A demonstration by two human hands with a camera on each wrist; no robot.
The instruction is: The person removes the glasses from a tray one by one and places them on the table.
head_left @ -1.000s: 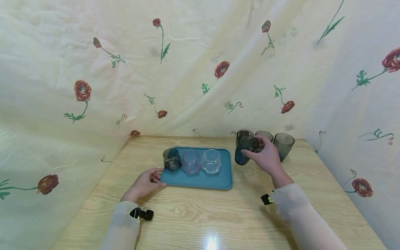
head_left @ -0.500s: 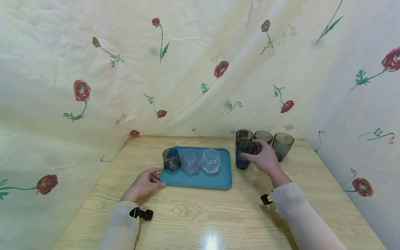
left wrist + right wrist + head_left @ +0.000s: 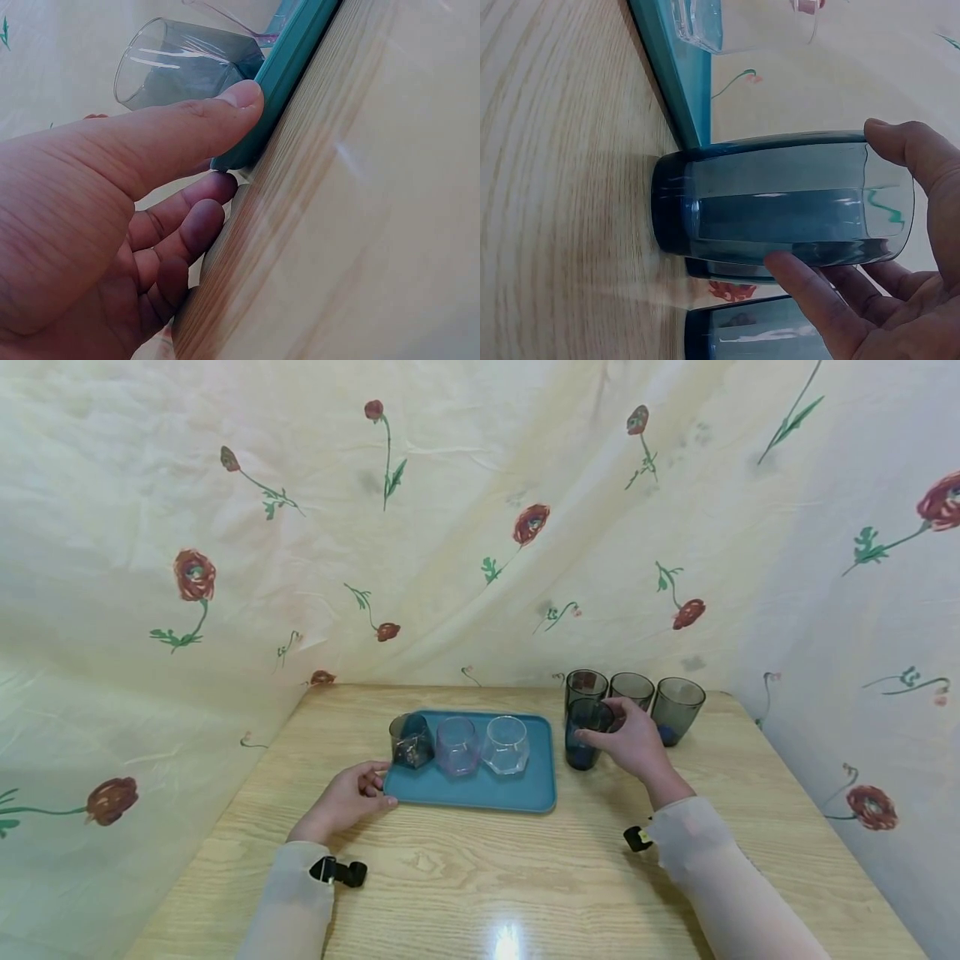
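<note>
A pale wood table [image 3: 442, 885] backed by flowered cloth [image 3: 450, 485] fills my head feed. Nearest me are two pale sleeves [image 3: 288, 902]. The left hand [image 3: 345, 802] pinches the near left corner of a blue tray [image 3: 472, 795], thumb on the rim in my left wrist feed. On the tray stand three short glasses, left to right: a dark one [image 3: 412, 742], a pink one [image 3: 457, 747] and a clear one [image 3: 506, 746]. Just right of the tray, the right hand [image 3: 636, 743] holds a tall glass [image 3: 582, 748] upright, thumb and fingers on opposite sides, its base at the tabletop. Beyond it, three more tall glasses [image 3: 679, 710] stand in a row before the cloth.
</note>
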